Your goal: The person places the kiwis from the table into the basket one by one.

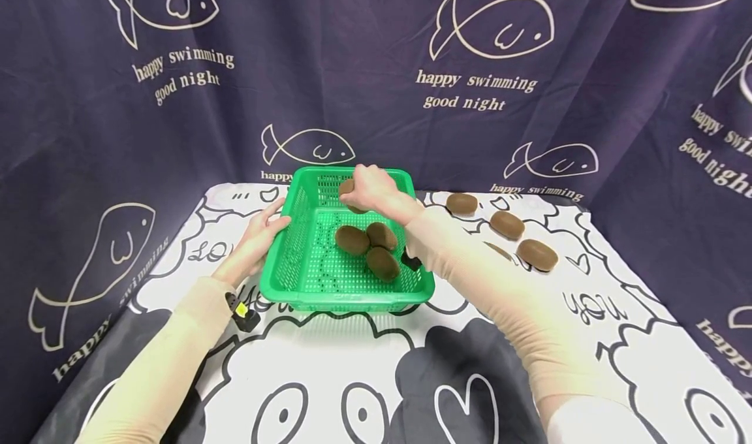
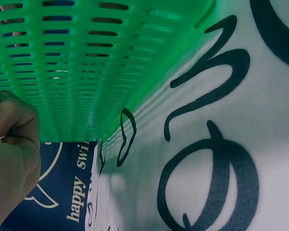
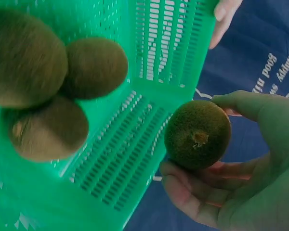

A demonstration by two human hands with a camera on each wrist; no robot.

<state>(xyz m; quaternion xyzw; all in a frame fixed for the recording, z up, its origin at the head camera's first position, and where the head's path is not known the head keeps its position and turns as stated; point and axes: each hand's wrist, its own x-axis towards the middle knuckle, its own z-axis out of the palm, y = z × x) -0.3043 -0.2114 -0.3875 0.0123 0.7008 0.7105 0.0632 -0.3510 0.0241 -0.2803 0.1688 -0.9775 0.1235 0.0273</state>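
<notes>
My right hand [image 1: 376, 188] grips a brown kiwi [image 3: 197, 134] between thumb and fingers, over the far part of a green plastic basket [image 1: 346, 298]. Three more kiwis lie together on the basket floor, one of them a kiwi [image 1: 382, 264] nearest the front. With the thumb at the rim and the other fingers outside, my left hand [image 1: 252, 241] holds the basket's left side. In the left wrist view that hand [image 2: 14, 125] shows only in part, beside the slotted basket wall [image 2: 58, 57].
Right of the basket, several kiwis lie in a loose row on the patterned white cloth [image 1: 329, 359], including a far kiwi [image 1: 461, 204] and a near kiwi [image 1: 537, 254]; my right sleeve partly hides one. A dark curtain [image 1: 364, 72] with fish drawings hangs behind the table.
</notes>
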